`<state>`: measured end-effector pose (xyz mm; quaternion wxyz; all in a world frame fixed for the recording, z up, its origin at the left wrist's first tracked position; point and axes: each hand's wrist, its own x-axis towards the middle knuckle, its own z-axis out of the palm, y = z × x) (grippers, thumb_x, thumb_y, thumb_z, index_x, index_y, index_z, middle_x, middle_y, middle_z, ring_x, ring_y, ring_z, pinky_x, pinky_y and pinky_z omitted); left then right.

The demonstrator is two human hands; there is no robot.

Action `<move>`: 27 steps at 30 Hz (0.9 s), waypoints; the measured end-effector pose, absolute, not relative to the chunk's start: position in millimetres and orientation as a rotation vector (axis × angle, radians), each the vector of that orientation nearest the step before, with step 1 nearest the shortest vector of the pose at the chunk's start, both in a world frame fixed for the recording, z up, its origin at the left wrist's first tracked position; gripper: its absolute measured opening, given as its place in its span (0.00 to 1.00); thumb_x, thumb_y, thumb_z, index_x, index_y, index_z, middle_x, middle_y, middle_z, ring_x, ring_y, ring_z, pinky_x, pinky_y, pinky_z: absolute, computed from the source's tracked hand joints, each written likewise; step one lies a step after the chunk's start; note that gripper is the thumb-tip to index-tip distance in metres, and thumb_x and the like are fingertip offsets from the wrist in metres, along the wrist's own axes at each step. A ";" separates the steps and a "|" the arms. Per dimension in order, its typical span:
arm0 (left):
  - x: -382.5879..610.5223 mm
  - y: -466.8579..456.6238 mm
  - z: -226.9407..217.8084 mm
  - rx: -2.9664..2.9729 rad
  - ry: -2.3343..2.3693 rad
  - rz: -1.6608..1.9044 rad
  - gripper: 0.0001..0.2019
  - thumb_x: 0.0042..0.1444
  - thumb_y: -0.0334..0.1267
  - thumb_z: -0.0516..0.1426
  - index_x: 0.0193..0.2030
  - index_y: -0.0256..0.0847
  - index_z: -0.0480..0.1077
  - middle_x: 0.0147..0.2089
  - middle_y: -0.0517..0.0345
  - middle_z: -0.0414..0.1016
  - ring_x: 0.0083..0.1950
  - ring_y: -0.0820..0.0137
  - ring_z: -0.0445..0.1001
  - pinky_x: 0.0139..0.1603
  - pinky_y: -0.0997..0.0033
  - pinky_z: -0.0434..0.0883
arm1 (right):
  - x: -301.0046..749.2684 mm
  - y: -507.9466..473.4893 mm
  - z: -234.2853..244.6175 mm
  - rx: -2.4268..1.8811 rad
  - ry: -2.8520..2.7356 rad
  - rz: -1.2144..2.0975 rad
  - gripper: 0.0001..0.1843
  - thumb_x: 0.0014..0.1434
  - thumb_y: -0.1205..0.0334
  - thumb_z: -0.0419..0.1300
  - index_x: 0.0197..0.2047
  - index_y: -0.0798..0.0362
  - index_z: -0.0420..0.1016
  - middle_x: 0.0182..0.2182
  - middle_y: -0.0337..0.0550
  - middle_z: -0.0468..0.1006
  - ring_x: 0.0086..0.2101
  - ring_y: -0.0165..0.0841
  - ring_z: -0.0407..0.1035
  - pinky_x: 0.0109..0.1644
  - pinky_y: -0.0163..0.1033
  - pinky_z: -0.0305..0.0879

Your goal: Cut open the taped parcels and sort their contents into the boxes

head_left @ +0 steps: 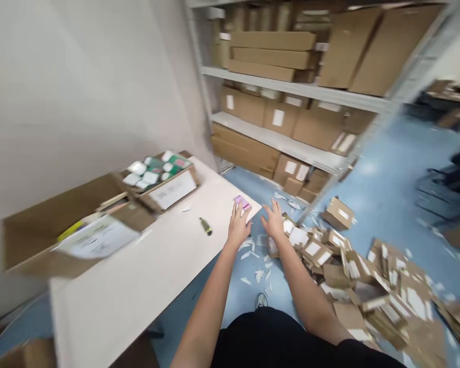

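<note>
Fingers (235, 208) of left hand (238, 227) spread at pink card (242, 202) on table (138, 286); right hand (273, 222) open, empty

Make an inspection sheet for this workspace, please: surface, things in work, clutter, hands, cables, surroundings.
Surface: white table, set against the wall.
Job's things: pink item, lying flat at the table's far corner.
Clutter: large open carton and smaller carton of white and green packets on the table; small dark tool beside them; paper scraps and a heap of labelled boxes on the floor.
Hands: left hand open, fingertips at the pink item, contact blurred; right hand open, past the table's corner.
Cables: nothing seen.
Surroundings: shelves full of cartons; blue floor.
</note>
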<state>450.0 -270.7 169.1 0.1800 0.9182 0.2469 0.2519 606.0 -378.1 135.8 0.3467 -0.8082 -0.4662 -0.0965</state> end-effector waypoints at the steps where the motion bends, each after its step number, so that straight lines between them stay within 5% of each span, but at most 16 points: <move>1: 414.6 -254.8 168.6 2.571 0.805 0.739 0.27 0.61 0.30 0.60 0.68 0.45 0.69 0.82 0.50 0.45 0.82 0.47 0.42 0.76 0.40 0.60 | 579.5 -351.4 138.3 -2.048 -1.289 -0.214 0.26 0.63 0.66 0.60 0.64 0.51 0.74 0.76 0.53 0.52 0.74 0.55 0.43 0.72 0.65 0.56; 15: -94.5 -237.0 154.8 1.934 2.070 0.958 0.27 0.62 0.32 0.59 0.68 0.45 0.68 0.82 0.49 0.45 0.82 0.48 0.45 0.76 0.42 0.61 | 79.7 -167.0 142.1 -1.105 -2.180 0.301 0.27 0.64 0.65 0.60 0.66 0.50 0.73 0.77 0.52 0.49 0.74 0.57 0.42 0.71 0.69 0.56; 27: -301.7 -322.9 99.8 1.283 2.647 0.944 0.25 0.63 0.34 0.58 0.68 0.45 0.69 0.82 0.49 0.46 0.81 0.49 0.49 0.78 0.43 0.59 | -175.2 -155.4 101.0 -0.608 -2.613 0.597 0.32 0.62 0.67 0.61 0.69 0.51 0.70 0.77 0.53 0.46 0.75 0.56 0.41 0.73 0.65 0.55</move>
